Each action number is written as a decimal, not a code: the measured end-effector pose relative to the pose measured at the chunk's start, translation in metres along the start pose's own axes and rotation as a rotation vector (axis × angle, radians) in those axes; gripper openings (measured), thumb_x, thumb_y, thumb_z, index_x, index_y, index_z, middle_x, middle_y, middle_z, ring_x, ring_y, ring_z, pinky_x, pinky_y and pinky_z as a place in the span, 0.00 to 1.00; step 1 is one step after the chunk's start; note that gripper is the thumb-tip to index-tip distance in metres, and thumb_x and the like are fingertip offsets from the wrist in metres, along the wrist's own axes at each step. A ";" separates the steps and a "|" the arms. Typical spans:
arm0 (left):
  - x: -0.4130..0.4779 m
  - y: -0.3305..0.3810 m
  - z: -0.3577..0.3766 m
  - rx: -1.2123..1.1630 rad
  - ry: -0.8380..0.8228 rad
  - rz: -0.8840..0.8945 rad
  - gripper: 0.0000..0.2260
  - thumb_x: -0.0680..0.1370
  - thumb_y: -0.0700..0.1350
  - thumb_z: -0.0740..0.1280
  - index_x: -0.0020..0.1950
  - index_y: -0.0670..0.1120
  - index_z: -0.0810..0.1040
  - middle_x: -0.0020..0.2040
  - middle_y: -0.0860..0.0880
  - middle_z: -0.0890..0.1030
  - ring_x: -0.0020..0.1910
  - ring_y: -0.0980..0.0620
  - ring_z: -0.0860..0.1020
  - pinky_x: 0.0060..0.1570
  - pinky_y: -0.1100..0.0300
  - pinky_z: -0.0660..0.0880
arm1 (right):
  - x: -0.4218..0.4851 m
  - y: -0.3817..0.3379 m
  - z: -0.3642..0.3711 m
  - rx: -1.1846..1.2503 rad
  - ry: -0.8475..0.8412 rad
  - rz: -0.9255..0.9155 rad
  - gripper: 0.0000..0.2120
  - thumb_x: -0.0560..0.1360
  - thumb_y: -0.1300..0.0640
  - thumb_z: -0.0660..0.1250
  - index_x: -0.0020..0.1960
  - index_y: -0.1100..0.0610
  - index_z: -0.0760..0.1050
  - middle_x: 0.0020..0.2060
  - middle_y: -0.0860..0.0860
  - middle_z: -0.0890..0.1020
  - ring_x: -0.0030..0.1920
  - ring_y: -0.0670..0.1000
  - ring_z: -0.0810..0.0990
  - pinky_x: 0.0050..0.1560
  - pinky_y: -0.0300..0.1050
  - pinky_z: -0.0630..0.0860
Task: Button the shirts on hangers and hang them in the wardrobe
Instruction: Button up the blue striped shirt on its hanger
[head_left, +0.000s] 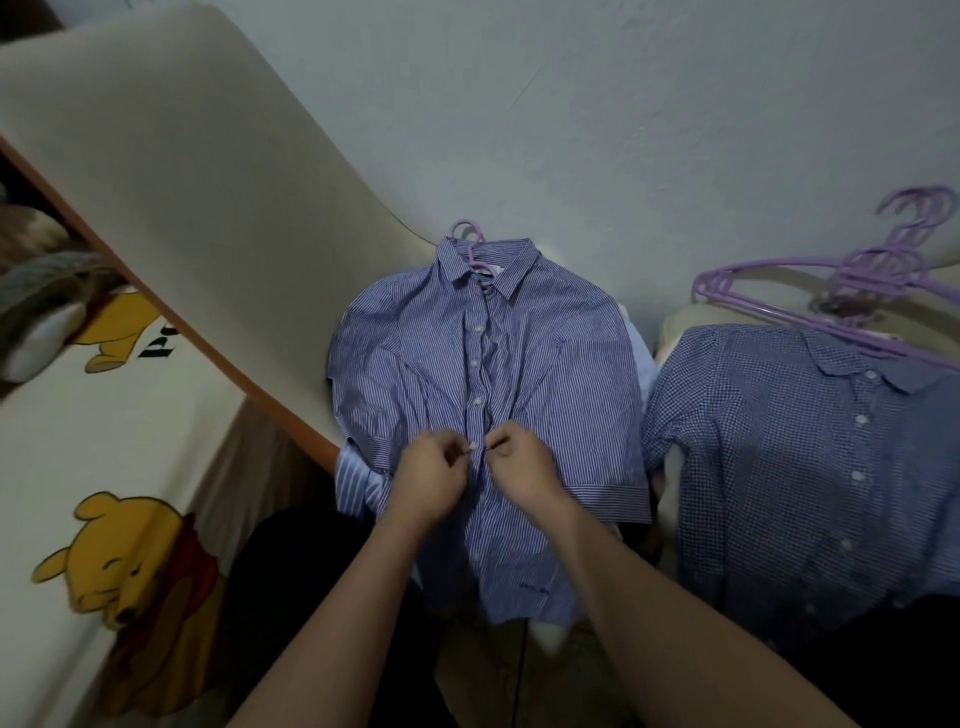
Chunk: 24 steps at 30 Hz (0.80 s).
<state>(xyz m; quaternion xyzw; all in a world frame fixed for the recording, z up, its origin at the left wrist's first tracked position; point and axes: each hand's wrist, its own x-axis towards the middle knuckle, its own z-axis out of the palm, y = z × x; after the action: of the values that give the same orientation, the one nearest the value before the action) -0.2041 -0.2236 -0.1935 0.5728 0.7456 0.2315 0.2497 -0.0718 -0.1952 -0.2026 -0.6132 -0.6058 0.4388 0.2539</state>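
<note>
Now both hands (475, 475) pinch striped cotton shirt (545, 364) placket, round btn (473, 445).

partial black letters on cartoon-bear sheet (104, 415), unreadable, embroidered mark on striped shirt (519, 353), illegible

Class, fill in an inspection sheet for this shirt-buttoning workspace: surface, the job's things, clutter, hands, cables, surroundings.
Surface: pale cushion under the shirts, mostly covered.
Job's things: striped shirt lying flat on a purple hanger, upper buttons closed; checked shirt beside it to the right; spare purple hangers stacked behind that one.
Clutter: another striped garment peeking out underneath.
Hands: left hand and right hand both pinching the striped shirt's front at a middle button.
Cables: thin dark cord near the bottom.
Surroundings: plain wall; cartoon-bear sheet at left.
</note>
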 end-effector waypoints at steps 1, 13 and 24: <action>-0.008 0.000 0.000 0.105 -0.011 0.067 0.07 0.79 0.46 0.69 0.56 0.47 0.81 0.53 0.47 0.77 0.51 0.46 0.78 0.48 0.58 0.71 | -0.003 0.004 -0.003 -0.048 -0.033 -0.043 0.08 0.78 0.65 0.64 0.53 0.56 0.77 0.40 0.52 0.75 0.33 0.46 0.71 0.25 0.31 0.63; -0.050 -0.019 -0.003 0.079 -0.028 0.104 0.11 0.74 0.39 0.68 0.52 0.46 0.69 0.44 0.47 0.78 0.45 0.43 0.78 0.43 0.50 0.75 | -0.048 0.004 -0.008 -0.538 -0.104 -0.218 0.19 0.77 0.62 0.65 0.65 0.54 0.63 0.54 0.54 0.79 0.52 0.59 0.79 0.58 0.54 0.73; -0.054 -0.019 -0.002 0.210 -0.044 0.150 0.24 0.78 0.45 0.64 0.73 0.59 0.67 0.58 0.48 0.72 0.53 0.42 0.78 0.52 0.46 0.77 | -0.049 0.004 -0.010 -0.608 -0.114 -0.222 0.02 0.78 0.57 0.63 0.50 0.51 0.73 0.49 0.50 0.71 0.49 0.58 0.77 0.53 0.49 0.72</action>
<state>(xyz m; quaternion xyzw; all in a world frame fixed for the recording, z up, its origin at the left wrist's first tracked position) -0.2070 -0.2804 -0.1983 0.6550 0.7150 0.1577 0.1868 -0.0556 -0.2408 -0.1898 -0.5655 -0.7854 0.2415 0.0711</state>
